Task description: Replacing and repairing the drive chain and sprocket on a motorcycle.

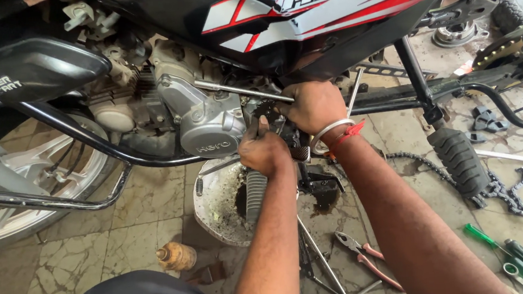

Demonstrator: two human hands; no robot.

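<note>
A silver engine case [206, 123] sits left, above a dirty drain pan [219, 201] (set there to catch drips). The left hand [263, 150] closes on a dark part beneath the engine, steadying it. The right hand [313, 106] grips a long metal rod [241, 91] for leverage. Red-handled pliers [364, 259] lie on the floor.

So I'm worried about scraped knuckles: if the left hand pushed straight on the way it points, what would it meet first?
Probably the silver engine side cover, just beyond the left hand; depth is unclear.
</note>
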